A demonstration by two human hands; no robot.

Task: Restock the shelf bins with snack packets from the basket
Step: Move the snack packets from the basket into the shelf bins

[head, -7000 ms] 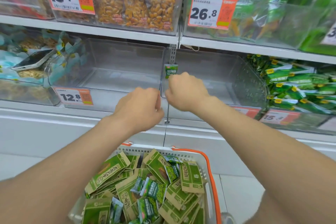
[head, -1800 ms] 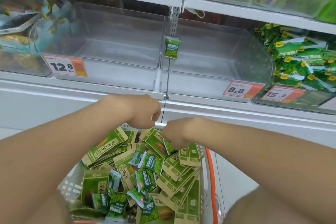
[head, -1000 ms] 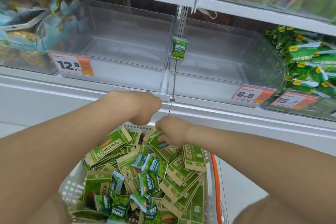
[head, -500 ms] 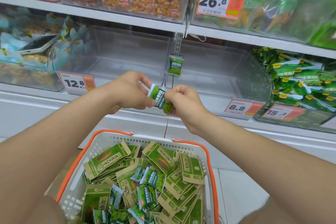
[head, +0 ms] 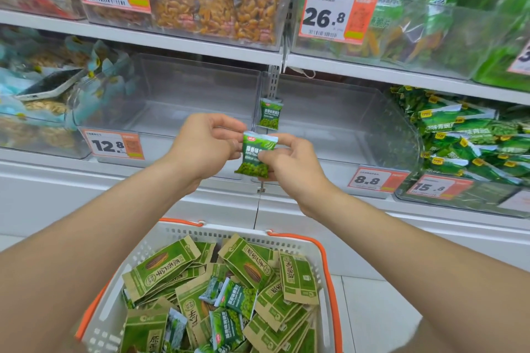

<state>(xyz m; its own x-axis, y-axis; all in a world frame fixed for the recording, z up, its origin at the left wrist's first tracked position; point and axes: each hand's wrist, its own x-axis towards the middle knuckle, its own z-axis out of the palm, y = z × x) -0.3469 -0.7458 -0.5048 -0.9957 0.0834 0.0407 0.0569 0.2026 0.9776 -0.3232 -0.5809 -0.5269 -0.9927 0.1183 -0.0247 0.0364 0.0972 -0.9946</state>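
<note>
Both hands hold one small green pea packet (head: pixel 256 155) upright in front of the shelf. My left hand (head: pixel 204 144) pinches its upper left edge and my right hand (head: pixel 289 160) pinches its right side. Behind it, a second green packet (head: pixel 269 114) hangs at the divider between two clear bins. The left bin (head: pixel 183 112) tagged 12.8 and the right bin (head: pixel 338 129) tagged 8.8 hold no packets. Below my arms sits the white basket (head: pixel 286 241) with orange handles, heaped with brown-green flat packets and small green pea packets.
A bin of green packets (head: pixel 470 146) tagged 15.8 stands to the right. At the left, a bin of pale blue packets (head: pixel 43 112) has a phone (head: pixel 50 86) lying on top. The upper shelf carries bins of orange snacks (head: pixel 218 0) and green bags.
Both hands lifted a green pea packet out of the basket to shelf height. Over the last half second the packet turned from tilted to upright.
</note>
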